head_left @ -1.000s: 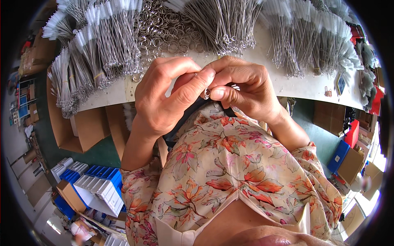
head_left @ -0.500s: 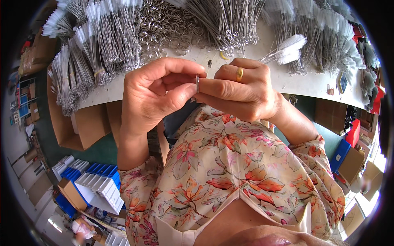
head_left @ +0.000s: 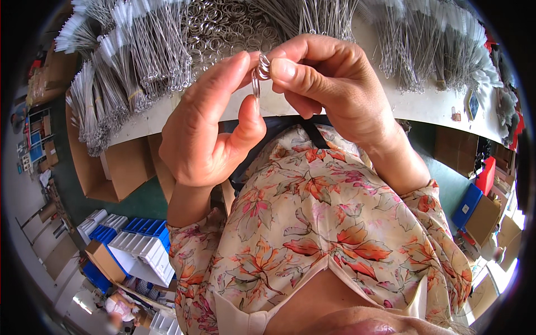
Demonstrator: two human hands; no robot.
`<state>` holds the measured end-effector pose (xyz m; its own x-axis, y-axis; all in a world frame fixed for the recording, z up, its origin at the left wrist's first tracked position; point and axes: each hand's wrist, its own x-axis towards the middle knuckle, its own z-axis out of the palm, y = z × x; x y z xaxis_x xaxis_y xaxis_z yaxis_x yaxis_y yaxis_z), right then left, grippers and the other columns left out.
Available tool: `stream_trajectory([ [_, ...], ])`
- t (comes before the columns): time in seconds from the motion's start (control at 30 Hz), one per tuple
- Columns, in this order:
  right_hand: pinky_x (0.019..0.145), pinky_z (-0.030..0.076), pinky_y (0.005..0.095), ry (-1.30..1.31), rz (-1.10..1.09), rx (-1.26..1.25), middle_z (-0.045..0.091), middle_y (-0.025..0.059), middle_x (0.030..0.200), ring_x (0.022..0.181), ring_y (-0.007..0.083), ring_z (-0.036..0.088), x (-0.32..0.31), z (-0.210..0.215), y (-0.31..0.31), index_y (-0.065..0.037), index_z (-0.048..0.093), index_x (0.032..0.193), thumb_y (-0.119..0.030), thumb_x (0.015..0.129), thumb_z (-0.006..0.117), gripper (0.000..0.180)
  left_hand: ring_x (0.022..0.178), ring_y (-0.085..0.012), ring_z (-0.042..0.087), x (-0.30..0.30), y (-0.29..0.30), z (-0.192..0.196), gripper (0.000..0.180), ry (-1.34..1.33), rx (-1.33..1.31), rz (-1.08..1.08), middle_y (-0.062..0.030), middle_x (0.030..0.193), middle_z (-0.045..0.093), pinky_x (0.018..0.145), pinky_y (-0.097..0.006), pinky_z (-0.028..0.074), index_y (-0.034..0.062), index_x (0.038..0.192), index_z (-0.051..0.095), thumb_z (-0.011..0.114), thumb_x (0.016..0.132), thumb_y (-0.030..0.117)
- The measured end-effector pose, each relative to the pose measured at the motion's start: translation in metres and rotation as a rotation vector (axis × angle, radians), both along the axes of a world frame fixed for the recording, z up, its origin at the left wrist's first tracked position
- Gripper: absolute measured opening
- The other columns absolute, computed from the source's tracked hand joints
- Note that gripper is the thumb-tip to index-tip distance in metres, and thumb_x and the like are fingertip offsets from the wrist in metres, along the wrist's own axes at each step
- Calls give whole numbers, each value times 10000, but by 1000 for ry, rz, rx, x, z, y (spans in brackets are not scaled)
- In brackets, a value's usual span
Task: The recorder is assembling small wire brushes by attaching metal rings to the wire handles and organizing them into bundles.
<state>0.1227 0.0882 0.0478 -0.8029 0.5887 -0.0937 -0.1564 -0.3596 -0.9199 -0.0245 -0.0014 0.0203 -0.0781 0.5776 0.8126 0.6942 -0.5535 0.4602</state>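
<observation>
Both hands meet above the near edge of the worktable. My right hand pinches several shiny small wire loops between thumb and fingers. A thin metal ring hangs with these loops, seen almost edge-on. What the loops belong to is hidden behind the right hand. My left hand is beside the ring, its thumb spread well away from its raised fingers. The left fingertips are close to the ring; I cannot tell whether they touch it.
Bundles of thin wire brushes with white bristles stand at the far left, more brushes at the right. Loose metal rings are heaped between them on the white table. Below are cardboard boxes and white and blue bins.
Both hands have moved up and away from me. My left thumb and fingers have parted around the ring. Small loops now show at my right fingertips; the white brushes beyond that hand are out of sight.
</observation>
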Motion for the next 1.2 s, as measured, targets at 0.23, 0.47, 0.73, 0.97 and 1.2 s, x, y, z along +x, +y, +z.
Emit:
stream_trajectory([
  [0.23,446,336,177,-3,9,77,567,-1,692,518,43,446,-3,-3,-3,-35,634,860,-221,847,618,187,860,-267,637,3,2,-5,329,-25,25,11,-210,956,617,725,-298,552,-109,1063,520,622,755,-52],
  [0.47,472,369,176,-23,-1,125,574,-22,654,527,28,453,-4,-4,-3,-18,654,837,-181,819,655,164,937,-272,603,3,-2,-3,279,-496,-110,-237,-253,1038,560,759,-300,543,-124,1013,509,581,744,-117],
  [0.73,606,496,235,180,-248,995,600,84,902,737,128,603,-4,-13,-9,7,637,831,-38,745,681,107,903,-211,616,2,-6,-1,300,-675,-221,-299,-225,1044,571,779,-277,513,-112,1087,472,519,791,-104],
  [0.97,597,524,277,122,-211,1134,625,36,861,740,218,634,-6,-19,-9,-44,644,789,-39,651,706,152,948,-202,601,-3,-11,2,260,-1152,-412,-551,-212,1045,589,808,-285,505,-81,1038,531,493,782,-113],
  [1.2,549,445,213,14,-119,713,622,19,772,578,83,542,3,-15,2,-62,665,812,-86,767,680,53,776,-219,656,-4,-10,-5,361,-107,-131,10,-205,957,622,652,-257,553,-92,1107,508,599,758,-81],
])
